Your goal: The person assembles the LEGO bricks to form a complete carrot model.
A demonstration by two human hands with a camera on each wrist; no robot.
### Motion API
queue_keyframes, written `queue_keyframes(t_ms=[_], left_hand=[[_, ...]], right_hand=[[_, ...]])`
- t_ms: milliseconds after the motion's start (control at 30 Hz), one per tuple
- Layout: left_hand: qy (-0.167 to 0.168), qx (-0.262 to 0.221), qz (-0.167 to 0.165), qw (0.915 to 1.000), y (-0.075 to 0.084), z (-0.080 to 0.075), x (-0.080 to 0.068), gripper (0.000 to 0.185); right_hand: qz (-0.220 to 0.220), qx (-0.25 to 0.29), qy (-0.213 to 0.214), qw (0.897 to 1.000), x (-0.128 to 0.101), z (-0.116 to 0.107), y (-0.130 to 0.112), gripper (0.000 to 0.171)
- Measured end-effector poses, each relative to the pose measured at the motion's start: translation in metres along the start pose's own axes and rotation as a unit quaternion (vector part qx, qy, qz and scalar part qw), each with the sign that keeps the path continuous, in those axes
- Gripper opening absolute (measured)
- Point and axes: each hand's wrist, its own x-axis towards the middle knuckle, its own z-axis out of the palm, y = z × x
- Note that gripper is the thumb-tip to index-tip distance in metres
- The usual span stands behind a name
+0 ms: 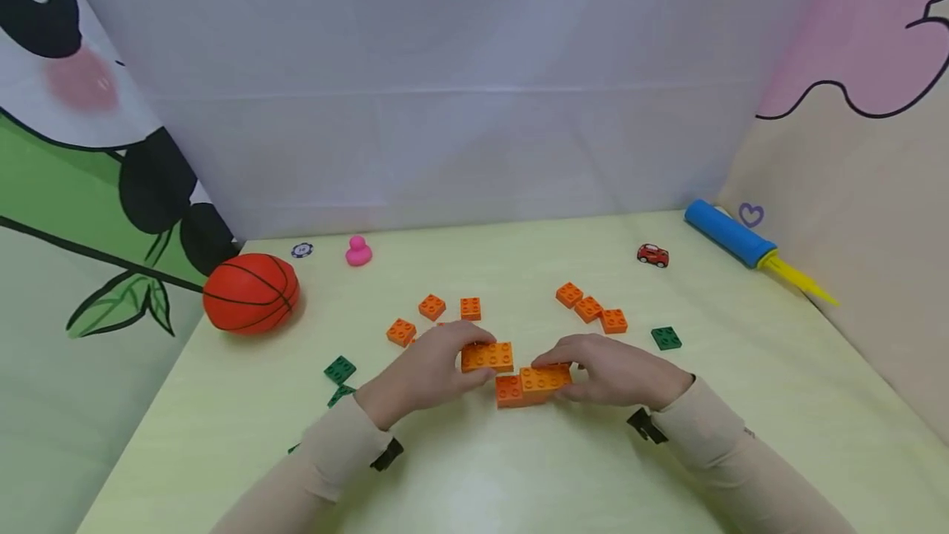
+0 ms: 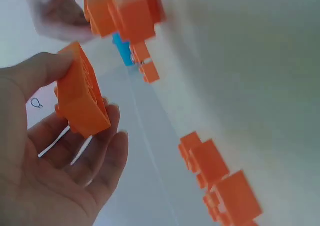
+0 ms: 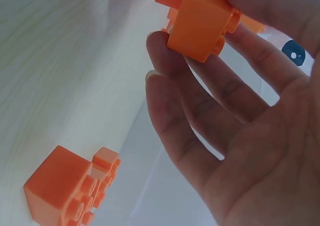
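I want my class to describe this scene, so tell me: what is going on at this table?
A person sits at a pale yellow table building with toy bricks. The left hand holds an orange brick just above the table, while the right hand grips a joined pair of orange bricks beside it. Loose orange bricks and green bricks lie around. Further back are a small basketball, a pink duck, a red toy car and a blue pump.

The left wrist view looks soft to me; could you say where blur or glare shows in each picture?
Left wrist: the right hand and its bricks are blurred. Right wrist: sharp brick, washed-out bright table. Head: evenly lit, walls bowed by the lens.
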Motion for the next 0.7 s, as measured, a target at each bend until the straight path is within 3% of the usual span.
queue_keyframes(t_ms=[133, 333, 700], left_hand=[[0.007, 0.004, 0.001, 1.0, 0.001, 0.013, -0.013, 0.038], [-0.008, 0.004, -0.006, 0.9999, -0.001, 0.027, -0.013, 0.037], [-0.018, -0.005, -0.007, 0.9998, 0.001, 0.028, -0.009, 0.039]], right_hand=[[-0.001, -0.002, 0.006, 1.0, -0.001, 0.003, 0.002, 0.042], [-0.001, 0.002, 0.008, 1.0, 0.001, 0.006, 0.001, 0.042], [0.005, 0.004, 0.007, 1.0, 0.002, 0.004, 0.0, 0.042]])
